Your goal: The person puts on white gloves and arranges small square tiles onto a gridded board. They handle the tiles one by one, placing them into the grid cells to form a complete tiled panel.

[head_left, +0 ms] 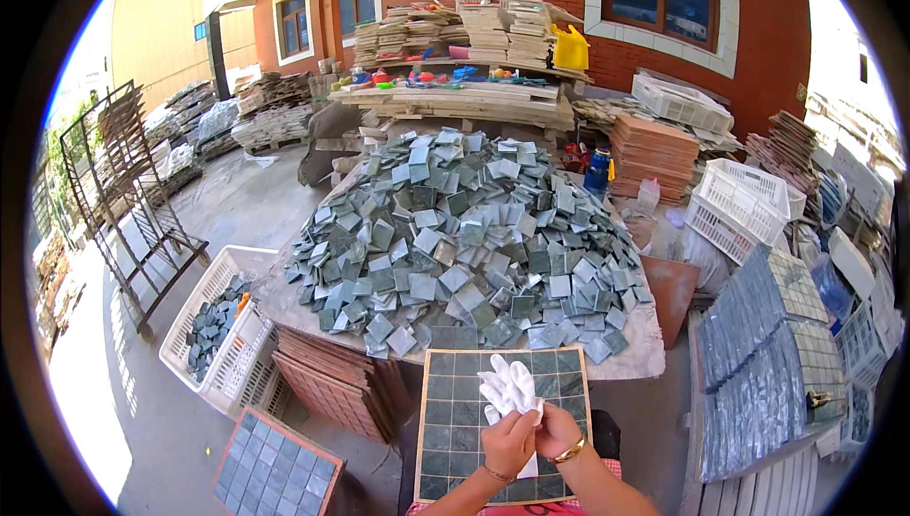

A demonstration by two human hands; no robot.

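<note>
My left hand (508, 444) and my right hand (559, 431) are close together, fingers closed on the cuff end of a white work glove (513, 381). Its limp fingers point up and away from me. Another bit of white cloth (528, 468) shows below my hands; whether it is a second glove, I cannot tell. Under them lies a light-edged board (446, 435) set with dark green square tiles in a grid, resting over my lap. My hands cover part of its middle. Just beyond the board, a big heap of loose grey-green stone tiles (455, 241) covers most of a worktable (630, 350).
To the left stand a white crate (248, 345) of dark tile pieces, stacked reddish boards (332, 388) and a tiled board (275, 467). At right are stacked tile sheets (749, 374) and white crates (744, 208). A metal trolley (128, 213) stands far left.
</note>
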